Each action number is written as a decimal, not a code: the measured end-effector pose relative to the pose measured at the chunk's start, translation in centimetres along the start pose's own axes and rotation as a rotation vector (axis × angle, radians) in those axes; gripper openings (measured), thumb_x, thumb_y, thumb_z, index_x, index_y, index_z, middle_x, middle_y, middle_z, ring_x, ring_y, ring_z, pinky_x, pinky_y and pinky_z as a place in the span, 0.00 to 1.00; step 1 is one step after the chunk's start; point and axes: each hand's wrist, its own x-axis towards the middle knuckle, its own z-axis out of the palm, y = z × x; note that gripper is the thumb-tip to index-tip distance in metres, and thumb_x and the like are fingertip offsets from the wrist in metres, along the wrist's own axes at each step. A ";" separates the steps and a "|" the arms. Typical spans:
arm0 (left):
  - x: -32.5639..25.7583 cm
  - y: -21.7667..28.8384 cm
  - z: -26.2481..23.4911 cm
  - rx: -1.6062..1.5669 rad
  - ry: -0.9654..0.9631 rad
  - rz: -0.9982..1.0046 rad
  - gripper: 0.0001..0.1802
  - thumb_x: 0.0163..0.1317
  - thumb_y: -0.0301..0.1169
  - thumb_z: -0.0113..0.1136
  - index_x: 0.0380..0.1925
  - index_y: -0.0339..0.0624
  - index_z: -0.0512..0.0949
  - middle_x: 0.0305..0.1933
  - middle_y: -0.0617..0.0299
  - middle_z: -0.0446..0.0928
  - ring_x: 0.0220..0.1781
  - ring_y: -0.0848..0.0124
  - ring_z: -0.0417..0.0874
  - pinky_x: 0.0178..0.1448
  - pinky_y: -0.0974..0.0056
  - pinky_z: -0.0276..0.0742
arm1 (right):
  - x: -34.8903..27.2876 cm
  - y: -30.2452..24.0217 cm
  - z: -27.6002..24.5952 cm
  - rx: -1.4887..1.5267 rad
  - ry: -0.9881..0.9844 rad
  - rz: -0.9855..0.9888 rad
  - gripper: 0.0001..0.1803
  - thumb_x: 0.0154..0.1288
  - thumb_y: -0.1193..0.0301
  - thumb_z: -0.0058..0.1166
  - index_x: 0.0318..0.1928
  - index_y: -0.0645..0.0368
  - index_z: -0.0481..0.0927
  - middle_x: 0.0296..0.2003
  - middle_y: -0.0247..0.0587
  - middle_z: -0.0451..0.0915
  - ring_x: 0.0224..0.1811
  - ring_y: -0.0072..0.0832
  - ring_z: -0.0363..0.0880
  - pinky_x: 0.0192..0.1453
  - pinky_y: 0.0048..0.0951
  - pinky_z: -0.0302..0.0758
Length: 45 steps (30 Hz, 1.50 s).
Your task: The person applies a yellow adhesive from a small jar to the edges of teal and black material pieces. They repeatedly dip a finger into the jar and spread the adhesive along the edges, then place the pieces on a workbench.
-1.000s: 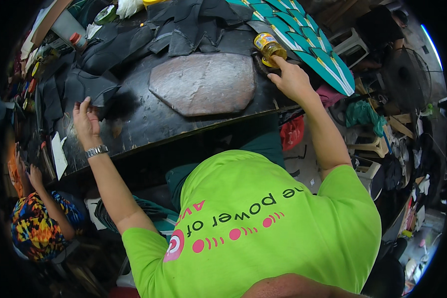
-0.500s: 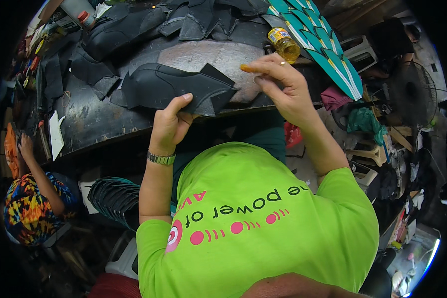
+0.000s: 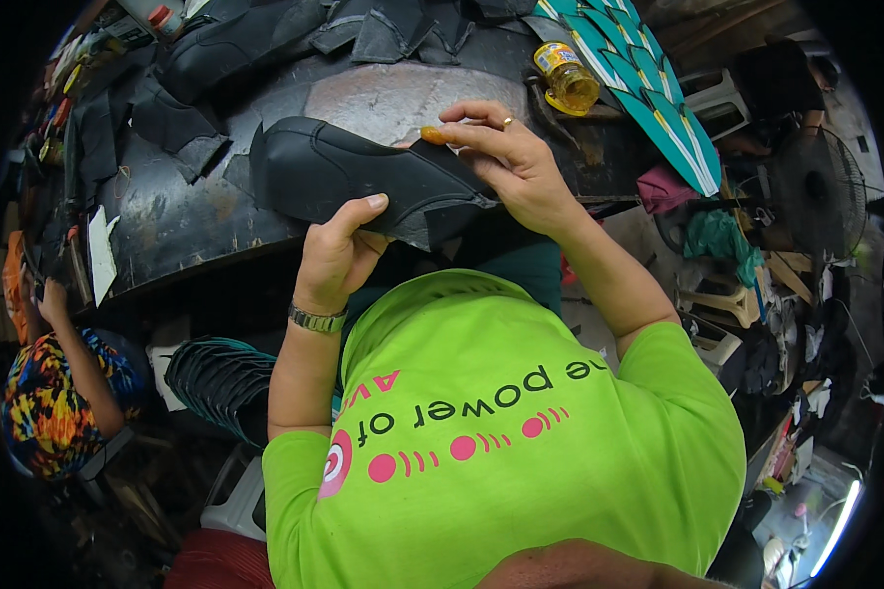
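A black shoe upper is held over the near edge of the dark table by my left hand, thumb on top and fingers underneath. My right hand is at the upper's right end, its fingers stretched out along the edge of a flap. An amber-yellow coating covers the tip of my right index finger. The right thumb lies beside the flap and is partly hidden. Beyond my right hand, a glass jar with a yellow label and amber contents lies tilted on the table.
More black uppers lie along the table's far side. A worn grey slab rests on the tabletop. Green pieces with white strips overlap at the back right. A fan stands at right; another person works at left.
My right hand has moved left and down, bringing its coated fingertip from beyond the upper to the flap's edge. The upper has tilted slightly in my left hand.
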 end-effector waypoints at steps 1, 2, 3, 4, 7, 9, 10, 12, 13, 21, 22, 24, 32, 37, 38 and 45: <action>0.1 0.0 -0.2 -0.025 -0.021 0.002 0.20 0.68 0.25 0.52 0.58 0.27 0.73 0.54 0.48 0.81 0.55 0.59 0.84 0.62 0.54 0.79 | -0.2 0.0 -0.1 0.011 -0.001 -0.006 0.25 0.62 0.89 0.48 0.55 0.55 0.84 0.55 0.38 0.72 0.54 0.27 0.75 0.58 0.25 0.72; 0.1 0.0 -0.3 -0.039 0.002 -0.010 0.20 0.68 0.25 0.51 0.57 0.27 0.73 0.54 0.48 0.82 0.55 0.59 0.84 0.63 0.54 0.79 | -0.4 -0.1 -0.2 0.008 0.003 -0.009 0.25 0.61 0.90 0.49 0.54 0.55 0.85 0.55 0.38 0.73 0.54 0.27 0.75 0.58 0.25 0.72; 0.2 -0.1 -0.5 -0.064 0.006 -0.017 0.19 0.68 0.25 0.51 0.57 0.27 0.74 0.54 0.48 0.82 0.55 0.59 0.84 0.63 0.53 0.79 | -0.7 -0.1 -0.3 0.017 0.010 -0.005 0.25 0.61 0.90 0.49 0.53 0.55 0.85 0.55 0.38 0.73 0.53 0.27 0.76 0.58 0.25 0.72; 0.3 -0.1 -0.6 -0.072 0.016 -0.030 0.19 0.68 0.25 0.51 0.57 0.27 0.74 0.54 0.48 0.82 0.55 0.59 0.84 0.63 0.53 0.79 | -1.0 -0.1 -0.4 0.037 0.017 0.003 0.24 0.60 0.90 0.50 0.52 0.55 0.86 0.54 0.38 0.74 0.53 0.27 0.76 0.58 0.25 0.73; 0.3 -0.2 -0.9 -0.190 -0.018 -0.025 0.18 0.68 0.25 0.51 0.55 0.27 0.75 0.53 0.48 0.82 0.55 0.58 0.84 0.64 0.53 0.79 | -1.7 0.0 -0.4 0.003 0.056 -0.053 0.24 0.59 0.90 0.53 0.50 0.53 0.88 0.55 0.36 0.76 0.50 0.27 0.76 0.57 0.25 0.73; 0.3 -0.2 -1.0 -0.208 -0.037 -0.012 0.17 0.68 0.26 0.51 0.54 0.27 0.76 0.53 0.48 0.82 0.56 0.58 0.84 0.64 0.52 0.78 | -2.4 0.1 -0.5 -0.002 0.068 -0.057 0.24 0.58 0.90 0.55 0.49 0.51 0.88 0.55 0.35 0.76 0.49 0.26 0.76 0.55 0.25 0.74; 0.2 -0.2 -0.9 -0.203 -0.055 0.003 0.17 0.68 0.26 0.51 0.53 0.27 0.77 0.53 0.48 0.82 0.56 0.58 0.84 0.64 0.52 0.78 | -2.8 0.1 -0.5 0.006 0.077 -0.066 0.24 0.58 0.90 0.56 0.48 0.51 0.89 0.55 0.35 0.77 0.48 0.26 0.76 0.55 0.25 0.74; 0.3 0.0 -0.8 -0.246 -0.059 0.001 0.16 0.68 0.26 0.51 0.52 0.27 0.78 0.53 0.48 0.82 0.56 0.58 0.84 0.65 0.52 0.78 | -3.3 0.2 -0.7 -0.031 0.090 -0.093 0.24 0.58 0.90 0.56 0.47 0.49 0.89 0.55 0.34 0.77 0.46 0.25 0.76 0.53 0.24 0.74; 0.3 0.1 -0.7 -0.254 -0.101 0.018 0.16 0.68 0.26 0.51 0.51 0.28 0.78 0.53 0.48 0.82 0.56 0.58 0.84 0.65 0.52 0.78 | -3.4 0.2 -1.0 -0.053 0.093 -0.104 0.23 0.58 0.90 0.56 0.46 0.49 0.90 0.55 0.34 0.77 0.46 0.26 0.76 0.53 0.24 0.74; 0.4 -0.8 1.3 0.099 0.171 0.255 0.16 0.74 0.32 0.51 0.54 0.34 0.78 0.55 0.56 0.81 0.56 0.66 0.82 0.64 0.59 0.75 | -2.5 -1.1 -2.3 -0.141 0.298 -0.142 0.34 0.66 0.86 0.55 0.71 0.64 0.62 0.45 0.40 0.80 0.47 0.22 0.77 0.56 0.25 0.74; 0.5 -1.3 1.7 0.177 0.263 0.257 0.16 0.75 0.33 0.51 0.55 0.35 0.77 0.55 0.57 0.81 0.56 0.67 0.82 0.64 0.60 0.75 | -2.4 -1.5 -2.0 -0.157 0.273 -0.150 0.36 0.65 0.84 0.57 0.72 0.63 0.60 0.45 0.40 0.80 0.46 0.21 0.78 0.55 0.24 0.74; 0.4 -2.2 2.3 0.252 0.234 0.310 0.17 0.76 0.35 0.50 0.55 0.35 0.77 0.54 0.58 0.81 0.56 0.69 0.81 0.65 0.61 0.73 | -2.6 -2.5 -0.9 -0.185 0.235 -0.177 0.41 0.64 0.82 0.61 0.74 0.62 0.57 0.43 0.40 0.80 0.44 0.21 0.78 0.52 0.23 0.75; 0.2 -3.6 2.7 0.058 0.098 0.282 0.19 0.76 0.37 0.47 0.55 0.35 0.77 0.55 0.56 0.81 0.59 0.68 0.79 0.69 0.59 0.69 | -0.6 -1.7 2.7 -0.231 0.229 -0.159 0.47 0.59 0.79 0.68 0.75 0.55 0.57 0.40 0.36 0.78 0.39 0.18 0.78 0.45 0.20 0.76; 0.3 -3.9 2.1 0.023 0.111 0.298 0.20 0.76 0.38 0.45 0.57 0.35 0.76 0.58 0.55 0.80 0.60 0.66 0.79 0.69 0.58 0.70 | -1.3 -1.1 2.8 0.056 0.269 0.022 0.42 0.63 0.83 0.59 0.74 0.54 0.57 0.39 0.35 0.77 0.39 0.19 0.78 0.47 0.19 0.76; 0.4 -3.9 2.1 0.007 0.091 0.318 0.20 0.76 0.38 0.45 0.57 0.35 0.76 0.58 0.55 0.80 0.60 0.65 0.80 0.69 0.57 0.71 | -1.3 -0.9 2.8 0.170 0.309 0.078 0.41 0.63 0.84 0.58 0.74 0.54 0.57 0.38 0.35 0.76 0.39 0.19 0.78 0.47 0.21 0.77; 0.4 -3.3 2.1 -0.090 -0.060 0.345 0.20 0.77 0.38 0.44 0.57 0.37 0.76 0.58 0.56 0.80 0.60 0.64 0.80 0.67 0.56 0.73 | -1.3 1.5 2.9 1.069 0.327 0.593 0.41 0.62 0.84 0.57 0.71 0.55 0.52 0.32 0.37 0.80 0.27 0.32 0.84 0.36 0.34 0.86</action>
